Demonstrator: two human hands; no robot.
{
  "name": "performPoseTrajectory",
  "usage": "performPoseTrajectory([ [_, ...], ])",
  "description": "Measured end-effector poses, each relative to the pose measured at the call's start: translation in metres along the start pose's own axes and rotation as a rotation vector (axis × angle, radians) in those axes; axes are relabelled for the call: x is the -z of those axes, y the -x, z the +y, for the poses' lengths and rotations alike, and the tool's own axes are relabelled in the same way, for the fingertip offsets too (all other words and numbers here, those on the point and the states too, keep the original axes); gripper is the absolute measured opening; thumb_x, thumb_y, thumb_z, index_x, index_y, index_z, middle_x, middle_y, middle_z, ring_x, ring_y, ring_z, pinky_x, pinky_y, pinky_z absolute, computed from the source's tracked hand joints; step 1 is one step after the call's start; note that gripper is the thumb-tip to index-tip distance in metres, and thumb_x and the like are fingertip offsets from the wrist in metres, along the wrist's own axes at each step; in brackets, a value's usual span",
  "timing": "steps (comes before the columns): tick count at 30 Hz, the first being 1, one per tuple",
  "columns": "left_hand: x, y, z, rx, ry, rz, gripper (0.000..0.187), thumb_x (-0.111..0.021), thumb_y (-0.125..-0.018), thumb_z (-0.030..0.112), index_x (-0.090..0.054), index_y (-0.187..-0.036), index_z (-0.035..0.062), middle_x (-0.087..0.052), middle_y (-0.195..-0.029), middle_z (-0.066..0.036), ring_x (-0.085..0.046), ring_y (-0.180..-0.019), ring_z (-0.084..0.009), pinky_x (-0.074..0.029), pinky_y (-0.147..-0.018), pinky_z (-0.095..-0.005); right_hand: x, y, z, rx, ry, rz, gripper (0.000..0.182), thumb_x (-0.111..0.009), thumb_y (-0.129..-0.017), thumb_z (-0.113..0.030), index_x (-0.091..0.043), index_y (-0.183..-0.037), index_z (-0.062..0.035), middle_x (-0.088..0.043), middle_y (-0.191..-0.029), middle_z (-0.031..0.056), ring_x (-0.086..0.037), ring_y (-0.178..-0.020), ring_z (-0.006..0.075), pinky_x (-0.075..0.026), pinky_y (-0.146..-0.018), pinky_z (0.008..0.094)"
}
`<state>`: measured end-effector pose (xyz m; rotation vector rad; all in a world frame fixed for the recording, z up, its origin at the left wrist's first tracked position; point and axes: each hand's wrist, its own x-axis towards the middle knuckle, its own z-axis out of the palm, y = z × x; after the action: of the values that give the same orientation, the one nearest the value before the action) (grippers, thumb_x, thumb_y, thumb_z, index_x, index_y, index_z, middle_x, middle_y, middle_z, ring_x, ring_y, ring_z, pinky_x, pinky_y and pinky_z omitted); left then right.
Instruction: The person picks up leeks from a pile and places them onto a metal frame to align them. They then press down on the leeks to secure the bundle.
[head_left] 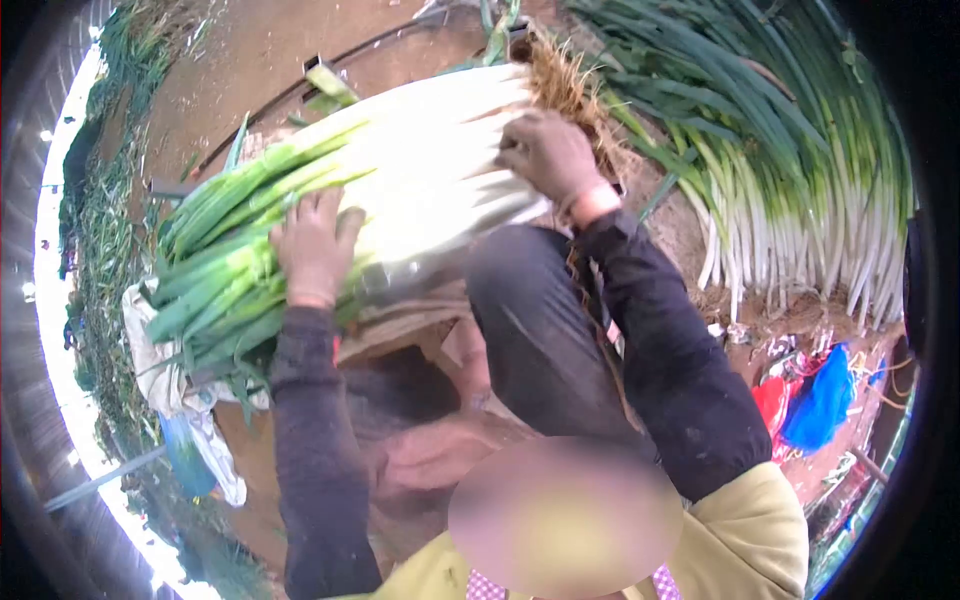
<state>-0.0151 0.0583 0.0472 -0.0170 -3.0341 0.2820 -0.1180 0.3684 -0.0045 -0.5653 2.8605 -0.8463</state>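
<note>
A wide bundle of large green onions (pixel 420 150) lies across in front of my knees, green leaves to the left, white stalks to the right. Brown fibrous roots (pixel 568 85) form its right end. My left hand (pixel 318 240), in a brownish glove, rests on top where green turns to white, its fingers spread and thumb apart. Near the root end, my right hand (pixel 553 155), also gloved, has its fingers bent onto the white stalks. Its fingertips seem closed on a stalk, partly hidden by the hand itself.
A large pile of green onions (pixel 780 180) lies at the right on bare soil. Blue plastic (pixel 818 400) and red plastic (pixel 772 402) are below it. A white sack (pixel 165 355) hangs at the left under the leaves. Leaf scraps (pixel 110 230) litter the far left.
</note>
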Motion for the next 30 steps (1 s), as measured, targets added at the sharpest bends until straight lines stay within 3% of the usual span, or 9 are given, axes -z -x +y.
performPoseTrajectory([
  [3, 0.014, -0.021, -0.016, -0.043, 0.151, -0.080, 0.043, -0.067, -0.094, 0.042, -0.069, -0.122, 0.0088, -0.068, -0.120, -0.016, -0.068, -0.106, -0.0335, -0.052, -0.092, -0.0440, -0.007, 0.000, 0.002, 0.075, 0.014, 0.130, 0.021, -0.075, -0.084, -0.031, -0.074, -0.097, -0.0146, -0.069, -0.106, 0.0033, -0.063, -0.107, 0.0260, -0.049, -0.088, 0.0394],
  [7, 0.031, -0.038, -0.029, -0.072, 0.348, -0.299, 0.048, -0.067, -0.094, 0.038, -0.066, -0.126, 0.0022, -0.067, -0.120, -0.023, -0.066, -0.110, -0.0371, -0.052, -0.095, -0.0415, -0.010, 0.021, -0.001, 0.188, 0.117, 0.380, 0.019, -0.072, -0.088, -0.028, -0.073, -0.103, -0.0173, -0.068, -0.113, 0.0015, -0.062, -0.109, 0.0243, -0.043, -0.095, 0.0449],
  [11, 0.032, -0.044, -0.042, -0.158, 0.336, -0.174, 0.043, -0.066, -0.095, 0.039, -0.069, -0.121, 0.0042, -0.069, -0.120, -0.020, -0.067, -0.107, -0.0372, -0.053, -0.091, -0.0438, 0.003, 0.013, -0.012, 0.294, 0.136, 0.469, 0.030, -0.071, -0.090, -0.030, -0.066, -0.117, -0.0181, -0.067, -0.116, 0.0006, -0.061, -0.113, 0.0227, -0.042, -0.095, 0.0422],
  [14, 0.050, -0.046, -0.049, -0.113, 0.265, -0.003, 0.044, -0.066, -0.095, 0.040, -0.069, -0.122, 0.0053, -0.069, -0.119, -0.020, -0.068, -0.106, -0.0374, -0.054, -0.090, -0.0439, 0.002, -0.011, -0.017, 0.389, 0.200, 0.636, 0.028, -0.071, -0.090, -0.032, -0.067, -0.115, -0.0187, -0.067, -0.115, 0.0012, -0.062, -0.109, 0.0221, -0.042, -0.095, 0.0416],
  [18, 0.072, -0.036, -0.055, -0.179, 0.202, 0.023, 0.041, -0.064, -0.097, 0.033, -0.066, -0.124, 0.0030, -0.069, -0.114, -0.021, -0.067, -0.104, -0.0382, -0.053, -0.087, -0.0441, 0.023, -0.017, -0.031, 0.272, 0.133, 0.518, 0.030, -0.072, -0.089, -0.034, -0.067, -0.115, -0.0192, -0.068, -0.113, 0.0021, -0.063, -0.107, 0.0235, -0.039, -0.097, 0.0428],
  [22, 0.059, -0.037, -0.046, -0.278, 0.119, -0.055, 0.038, -0.064, -0.096, 0.034, -0.068, -0.118, 0.0043, -0.068, -0.109, -0.019, -0.067, -0.096, -0.0382, -0.053, -0.084, -0.0457, 0.019, -0.009, -0.034, 0.398, 0.220, 0.578, 0.033, -0.069, -0.092, -0.035, -0.067, -0.121, -0.0207, -0.067, -0.113, 0.0035, -0.061, -0.106, 0.0258, -0.040, -0.093, 0.0460],
  [26, 0.015, -0.056, -0.038, -0.345, -0.002, -0.211, 0.035, -0.063, -0.095, 0.036, -0.069, -0.116, 0.0078, -0.066, -0.107, -0.016, -0.067, -0.094, -0.0371, -0.054, -0.081, -0.0456, -0.015, -0.019, -0.024, 0.255, 0.339, 0.297, 0.031, -0.068, -0.093, -0.037, -0.067, -0.120, -0.0223, -0.067, -0.118, 0.0000, -0.059, -0.111, 0.0233, -0.039, -0.095, 0.0454],
  [29, 0.010, -0.051, -0.043, -0.408, 0.108, -0.152, 0.035, -0.063, -0.095, 0.036, -0.068, -0.117, 0.0095, -0.065, -0.104, -0.015, -0.067, -0.094, -0.0352, -0.054, -0.081, -0.0466, -0.016, -0.029, -0.030, 0.453, 0.282, 0.476, 0.028, -0.068, -0.094, -0.034, -0.067, -0.118, -0.0197, -0.070, -0.107, 0.0007, -0.064, -0.104, 0.0229, -0.046, -0.094, 0.0430],
  [30, 0.014, -0.049, -0.043, -0.399, 0.142, -0.158, 0.035, -0.063, -0.095, 0.036, -0.068, -0.117, 0.0095, -0.065, -0.104, -0.015, -0.067, -0.094, -0.0349, -0.054, -0.081, -0.0469, -0.019, -0.033, -0.030, 0.418, 0.268, 0.358, 0.027, -0.067, -0.095, -0.034, -0.067, -0.117, -0.0189, -0.071, -0.106, 0.0018, -0.065, -0.101, 0.0234, -0.048, -0.091, 0.0416],
])
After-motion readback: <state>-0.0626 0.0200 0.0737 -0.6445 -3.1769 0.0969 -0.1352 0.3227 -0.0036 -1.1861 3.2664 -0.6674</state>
